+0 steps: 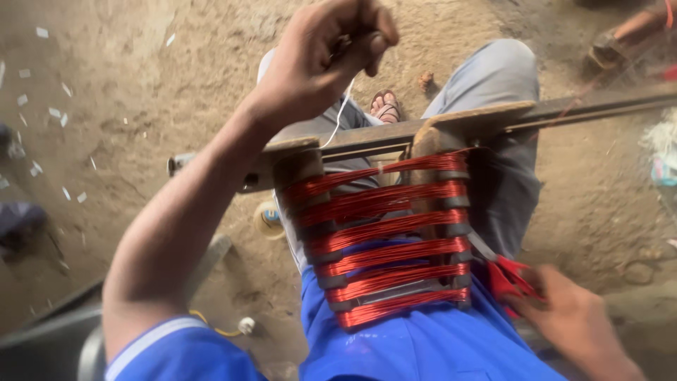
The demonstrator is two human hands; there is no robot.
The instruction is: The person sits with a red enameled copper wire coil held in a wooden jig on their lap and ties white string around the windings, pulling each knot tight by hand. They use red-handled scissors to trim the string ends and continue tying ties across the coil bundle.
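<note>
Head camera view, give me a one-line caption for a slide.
Left hand pulls a white thread above red wire coils on a wooden former; right hand holds red-handled scissors.

a bare dirt floor (141, 106) carries white paper scraps (53, 113) toward its left edge, a tape roll (266, 220) and a small stone (425, 80) near the middle.

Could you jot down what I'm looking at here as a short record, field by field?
Setting: dirt floor strewn with small white scraps, seen from above
Left hand: raised, pinching a thin white string
Right hand: low at the right, on a red-handled tool, blurred
Main thing: wooden winding frame across the lap, holding bundles of red wire in stepped rows
String: runs from the left hand down to the top wire bundle
Clothing: blue shirt, grey trousers
Nearby: roll of tape on the floor; another person's foot at upper right
</note>
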